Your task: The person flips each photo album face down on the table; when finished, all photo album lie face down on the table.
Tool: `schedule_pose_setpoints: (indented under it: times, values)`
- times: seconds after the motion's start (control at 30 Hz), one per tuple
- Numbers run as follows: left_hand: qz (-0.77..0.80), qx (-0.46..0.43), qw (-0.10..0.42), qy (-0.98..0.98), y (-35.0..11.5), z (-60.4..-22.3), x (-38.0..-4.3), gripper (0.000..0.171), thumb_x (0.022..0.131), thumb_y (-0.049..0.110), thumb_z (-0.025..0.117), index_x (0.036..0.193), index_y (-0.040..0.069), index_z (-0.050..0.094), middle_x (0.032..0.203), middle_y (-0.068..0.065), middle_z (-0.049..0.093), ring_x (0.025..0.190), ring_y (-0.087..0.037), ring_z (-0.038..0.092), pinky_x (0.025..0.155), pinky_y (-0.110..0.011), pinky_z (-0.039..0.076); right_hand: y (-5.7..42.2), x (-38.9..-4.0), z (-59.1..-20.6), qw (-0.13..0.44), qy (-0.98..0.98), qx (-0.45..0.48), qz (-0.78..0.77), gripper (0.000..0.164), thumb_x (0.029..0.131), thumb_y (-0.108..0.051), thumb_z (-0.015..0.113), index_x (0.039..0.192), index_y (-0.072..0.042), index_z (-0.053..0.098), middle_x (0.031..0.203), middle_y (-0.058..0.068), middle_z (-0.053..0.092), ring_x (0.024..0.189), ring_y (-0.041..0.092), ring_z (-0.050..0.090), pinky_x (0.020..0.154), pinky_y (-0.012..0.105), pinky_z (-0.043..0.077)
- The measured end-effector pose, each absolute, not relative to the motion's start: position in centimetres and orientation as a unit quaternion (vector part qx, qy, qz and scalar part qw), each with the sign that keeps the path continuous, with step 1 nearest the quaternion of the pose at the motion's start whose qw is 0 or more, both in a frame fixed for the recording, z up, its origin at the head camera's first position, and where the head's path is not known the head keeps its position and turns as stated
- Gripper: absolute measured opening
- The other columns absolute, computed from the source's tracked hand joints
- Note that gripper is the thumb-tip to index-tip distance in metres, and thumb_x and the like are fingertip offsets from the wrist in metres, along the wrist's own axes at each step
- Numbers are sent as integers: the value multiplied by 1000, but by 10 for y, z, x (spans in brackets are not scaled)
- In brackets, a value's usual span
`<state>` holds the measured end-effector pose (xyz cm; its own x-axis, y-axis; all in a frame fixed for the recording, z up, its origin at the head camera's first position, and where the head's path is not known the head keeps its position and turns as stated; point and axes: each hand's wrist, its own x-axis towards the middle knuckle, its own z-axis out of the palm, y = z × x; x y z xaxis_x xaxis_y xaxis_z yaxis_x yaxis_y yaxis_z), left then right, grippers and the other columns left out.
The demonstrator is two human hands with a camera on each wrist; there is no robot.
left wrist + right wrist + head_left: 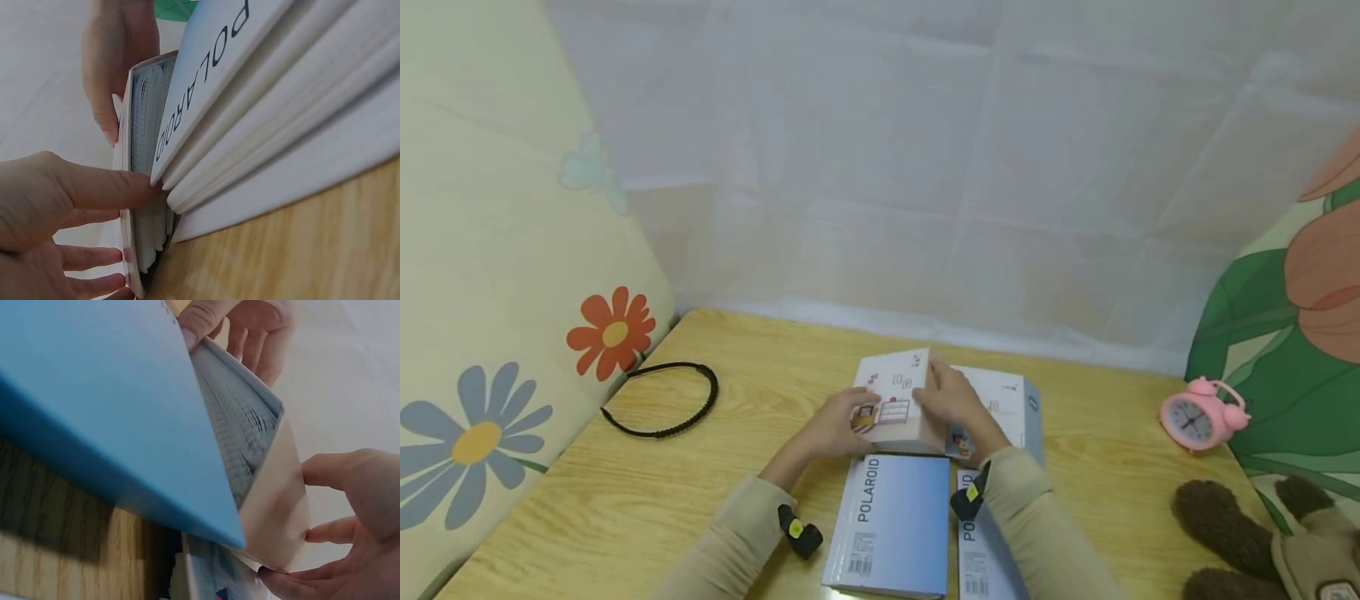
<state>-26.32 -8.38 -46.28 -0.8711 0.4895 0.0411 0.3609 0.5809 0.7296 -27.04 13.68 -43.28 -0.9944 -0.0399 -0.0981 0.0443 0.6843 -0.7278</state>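
A thick white photo album (887, 375) with small printed drawings is held between both hands, tilted up from the table. My left hand (833, 427) grips its left side, the thumb lying along the page edges (147, 125) in the left wrist view. On the opposite side my right hand (953, 395) holds the album by its pale spine (281, 506), fingertips and thumb against it. Right in front lies a blue album marked POLAROID (906, 521), close to the held album's lower edge. Another white album (1003, 396) with drawings lies behind my right hand.
A second blue POLAROID album (985, 542) lies partly under the right forearm. To the left is a black braided headband (711, 392). A pink alarm clock (1202, 415) and a brown plush toy (1232, 533) are at the right. A white cloth (925, 167) hangs behind the table.
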Motion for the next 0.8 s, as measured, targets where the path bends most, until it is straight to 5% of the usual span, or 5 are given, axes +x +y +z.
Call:
schedule_pose_setpoints:
  times: [0.4,0.63,0.8]
  values:
    - [351,213,78,908,-92,-457,-260,75,64,6,90,133,2,60,149,-24,41,138,-47,33,112,-60,28,129,-267,-449,22,927,-11,-375,66,92,-32,67,149,-9,44,130,22,58,111,35,57,91,50,52]
    - [331,233,62,912,-92,-456,-265,71,64,7,90,129,0,62,148,-25,42,137,-49,33,111,-61,30,131,-268,-456,18,924,-37,-381,45,92,-28,68,130,-10,54,111,15,63,98,29,61,83,44,56]
    - [314,231,93,916,-91,-444,-267,77,67,7,89,136,0,56,147,-26,43,135,-46,37,111,-58,33,137,-266,-453,27,919,-58,-390,58,96,-30,63,146,-6,45,131,20,59,117,35,57,99,50,48]
